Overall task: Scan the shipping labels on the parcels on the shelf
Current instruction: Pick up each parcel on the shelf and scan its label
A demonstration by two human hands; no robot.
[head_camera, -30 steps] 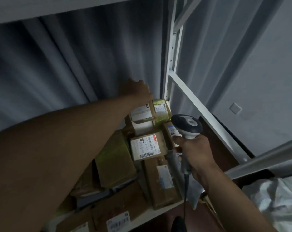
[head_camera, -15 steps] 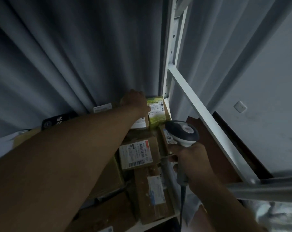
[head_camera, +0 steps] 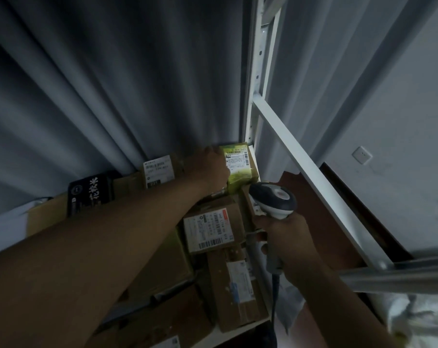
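Several cardboard parcels with white shipping labels lie on the shelf (head_camera: 240, 330). My left hand (head_camera: 209, 169) reaches to the back right corner and lies against a green parcel (head_camera: 239, 167); its fingers are hidden behind the hand. My right hand (head_camera: 285, 237) grips the handle of a grey and white barcode scanner (head_camera: 274, 200), whose head points toward the back parcels. In front of my left wrist is a brown box with a barcode label (head_camera: 209, 228). Another labelled box (head_camera: 238, 285) lies nearer the shelf's front edge.
A dark curtain (head_camera: 112, 84) hangs behind the shelf. The white metal upright (head_camera: 259, 71) and a diagonal brace (head_camera: 313, 177) bound the shelf on the right. A black box with white characters (head_camera: 89, 194) and a labelled box (head_camera: 158, 170) stand at the back left.
My left hand has slid right from the labelled brown box onto the green parcel. The view has tilted, bringing more back-left parcels into sight. The scanner has stayed close to the same spot.
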